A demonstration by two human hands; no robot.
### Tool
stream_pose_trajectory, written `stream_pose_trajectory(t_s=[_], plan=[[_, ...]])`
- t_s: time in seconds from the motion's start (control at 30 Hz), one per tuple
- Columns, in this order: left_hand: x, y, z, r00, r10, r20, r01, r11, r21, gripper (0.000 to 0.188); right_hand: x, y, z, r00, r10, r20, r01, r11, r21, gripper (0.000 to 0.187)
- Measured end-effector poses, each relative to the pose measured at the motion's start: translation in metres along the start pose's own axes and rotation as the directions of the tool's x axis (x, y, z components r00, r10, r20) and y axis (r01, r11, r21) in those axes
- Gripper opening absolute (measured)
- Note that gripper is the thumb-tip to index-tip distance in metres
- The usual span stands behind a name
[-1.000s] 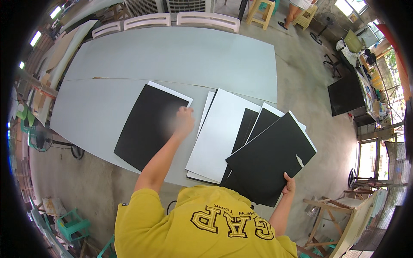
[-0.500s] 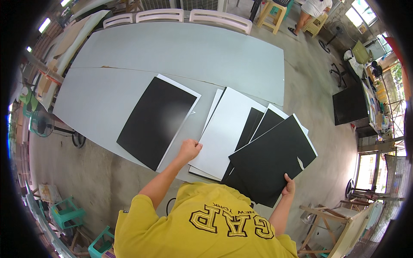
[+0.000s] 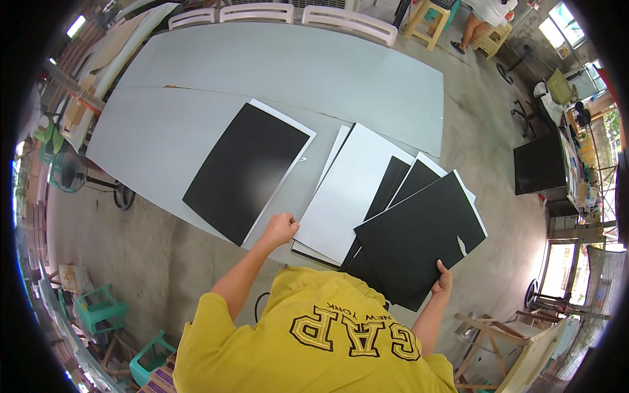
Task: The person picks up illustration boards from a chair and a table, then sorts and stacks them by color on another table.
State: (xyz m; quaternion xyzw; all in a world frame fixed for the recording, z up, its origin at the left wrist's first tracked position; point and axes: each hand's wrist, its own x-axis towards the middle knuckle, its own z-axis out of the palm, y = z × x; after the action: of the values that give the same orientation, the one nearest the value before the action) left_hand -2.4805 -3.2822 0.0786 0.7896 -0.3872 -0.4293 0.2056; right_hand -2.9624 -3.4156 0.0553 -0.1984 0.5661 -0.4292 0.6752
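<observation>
My right hand (image 3: 443,278) grips a black sheet (image 3: 419,229) by its right edge, thumb on top. A pale, torn-looking mark shows near that edge. My left hand (image 3: 282,229) is closed, its fingertips at the left edge of a white sheet (image 3: 341,196); whether they pinch anything is hidden. Under and beside the white sheet lie more black and white sheets, overlapping, including a black strip (image 3: 389,187) and a white-edged black sheet (image 3: 414,180). Apart to the left, a larger black sheet (image 3: 246,170) rests on a white one whose edge shows.
The sheets lie on a long grey table (image 3: 151,137) with a seam across it. Pale chairs (image 3: 350,23) line its far side. Green stools (image 3: 101,308) and a fan (image 3: 69,173) stand at left, a black desk (image 3: 538,169) at right. A person (image 3: 475,29) stands at far right.
The view has shifted slightly. My left hand has slid a little down along the white sheet's edge. My right hand keeps its grip on the black sheet.
</observation>
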Motion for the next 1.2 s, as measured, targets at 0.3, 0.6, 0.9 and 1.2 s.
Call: stream_pose_trajectory(t_s=[0.3,0.6,0.9,1.2], plan=[[-0.042,0.068,-0.022,0.980,0.143,0.136,-0.099,0.953,-0.286,0.027,0.004,0.004,-0.004,0.997,0.076,0.012,-0.076,0.996,0.039,0.048],[-0.080,0.138,-0.002,0.847,0.520,-0.112,-0.528,0.796,-0.294,0.028,-0.016,0.001,-0.026,0.992,0.065,0.109,-0.085,0.978,0.191,0.042],[-0.032,-0.007,-0.152,0.944,0.059,-0.326,-0.283,0.654,-0.702,0.027,-0.012,0.000,-0.004,0.999,0.030,0.010,-0.032,0.984,0.177,0.040],[-0.025,-0.179,-0.203,0.873,-0.407,-0.269,0.108,0.699,-0.707,0.032,-0.007,0.012,-0.009,0.990,0.138,-0.023,-0.129,0.965,0.229,0.036]])
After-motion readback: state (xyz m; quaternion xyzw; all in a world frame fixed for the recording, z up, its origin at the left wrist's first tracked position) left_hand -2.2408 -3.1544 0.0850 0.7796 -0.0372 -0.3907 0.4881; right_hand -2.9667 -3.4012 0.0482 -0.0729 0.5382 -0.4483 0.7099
